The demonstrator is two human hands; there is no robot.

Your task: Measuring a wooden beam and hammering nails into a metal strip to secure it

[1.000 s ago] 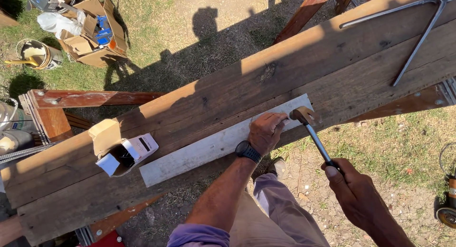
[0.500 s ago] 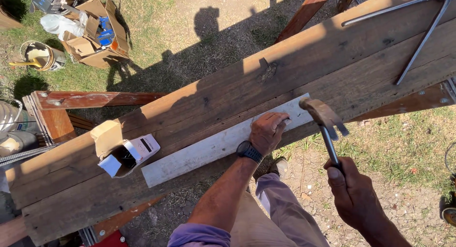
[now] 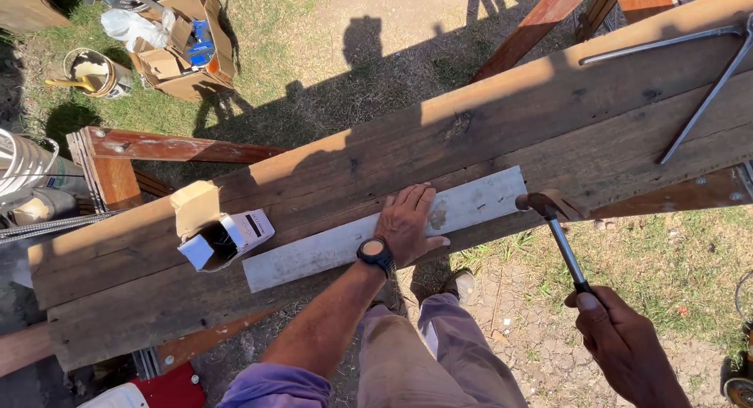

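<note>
Hammer [image 3: 549, 220] swung down onto strip [image 3: 376, 231] end, right hand [image 3: 620, 337] fingers wrapped round handle, left hand [image 3: 408, 220] flat, fingers spread

Two hands: the left hand [image 3: 409, 220] lies flat on the strip, the right hand [image 3: 620, 341] grips the hammer. One hammer [image 3: 549, 220], its head at the strip's right end. One grey strip [image 3: 329, 251] along the bench's near edge. Two long planks [image 3: 502, 133] make up the bench top. One small open box [image 3: 220, 235] sits near the bench's left end. One bent steel rod [image 3: 698, 110] lies at the far right corner. On the grass beyond the far edge: one bucket [image 3: 90, 71] and one cardboard carton [image 3: 184, 51].
</note>
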